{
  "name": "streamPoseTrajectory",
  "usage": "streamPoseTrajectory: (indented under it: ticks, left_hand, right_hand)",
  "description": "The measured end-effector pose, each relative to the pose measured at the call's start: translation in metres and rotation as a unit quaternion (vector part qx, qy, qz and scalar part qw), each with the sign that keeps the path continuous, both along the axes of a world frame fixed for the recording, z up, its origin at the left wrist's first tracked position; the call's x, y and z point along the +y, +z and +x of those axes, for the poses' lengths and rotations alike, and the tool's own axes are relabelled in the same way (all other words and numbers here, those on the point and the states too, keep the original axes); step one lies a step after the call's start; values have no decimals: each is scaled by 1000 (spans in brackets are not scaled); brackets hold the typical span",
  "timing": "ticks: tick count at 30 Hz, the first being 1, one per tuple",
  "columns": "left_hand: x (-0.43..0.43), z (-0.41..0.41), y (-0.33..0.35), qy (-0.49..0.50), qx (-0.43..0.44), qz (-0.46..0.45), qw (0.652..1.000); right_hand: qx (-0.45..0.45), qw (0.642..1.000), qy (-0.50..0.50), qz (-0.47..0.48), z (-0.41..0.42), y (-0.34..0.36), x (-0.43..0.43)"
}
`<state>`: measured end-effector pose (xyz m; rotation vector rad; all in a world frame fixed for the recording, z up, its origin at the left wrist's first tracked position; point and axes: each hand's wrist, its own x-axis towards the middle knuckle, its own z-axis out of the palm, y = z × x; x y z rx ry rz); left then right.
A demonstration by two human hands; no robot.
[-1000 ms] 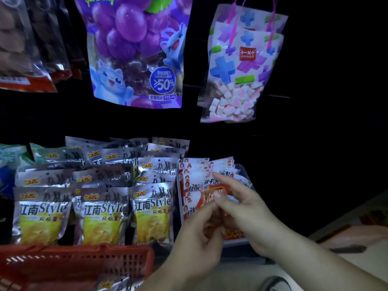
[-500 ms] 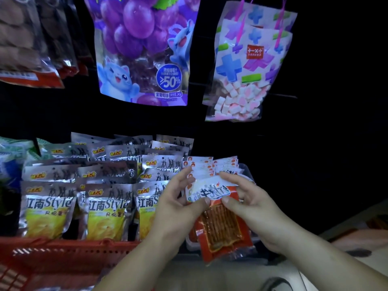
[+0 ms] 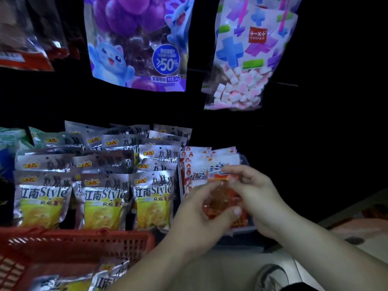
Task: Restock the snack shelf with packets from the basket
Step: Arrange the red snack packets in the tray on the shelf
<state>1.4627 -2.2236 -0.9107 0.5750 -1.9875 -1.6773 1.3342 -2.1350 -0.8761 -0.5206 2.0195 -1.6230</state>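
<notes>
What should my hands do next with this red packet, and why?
Probably ease the red packet down upright at the front of the red row: both the left hand and right hand grip it just in front of that row.

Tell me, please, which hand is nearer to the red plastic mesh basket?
Left. The left hand is just right of the red plastic mesh basket, holding the orange-red snack packet; the right hand grips that packet's other side, farther right.

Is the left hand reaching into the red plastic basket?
No, the left hand grips a red see-through snack packet together with the right hand, away from the red plastic basket.
</notes>
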Motion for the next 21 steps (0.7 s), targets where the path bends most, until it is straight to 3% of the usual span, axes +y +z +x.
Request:
streamPoseTrajectory:
  ticks: [2, 4, 7, 11, 13, 15, 16, 21]
  left_hand:
    - [-3, -4, -2, -6, 6, 51, 999]
    - [-15, -6, -4, 4, -10, 71, 997]
    - [-29, -9, -5, -27, -44, 74, 996]
    - [-38, -13, -17, -30, -54, 112, 992]
    - [-49, -18, -28, -21, -66, 125, 990]
    - [-56, -24, -40, -23, -82, 128, 988]
    - [-57, -26, -44, -31, -91, 127, 987]
    - [-59, -32, -72, -26, -131, 64, 989]
  right_hand:
    - [-84, 993, 81, -14, 8, 8, -2]
    - [-70, 991, 111, -3, 9, 12, -1]
    - [-5, 996, 83, 11, 6, 9, -3]
    - [-39, 999, 35, 14, 3, -18, -18]
    - [74, 990, 51, 104, -6, -32, -23]
    - [215, 949, 104, 207, -25, -42, -24]
    - [244, 938, 120, 217, -35, -47, -24]
    - [244, 912, 173, 280, -68, -69, -23]
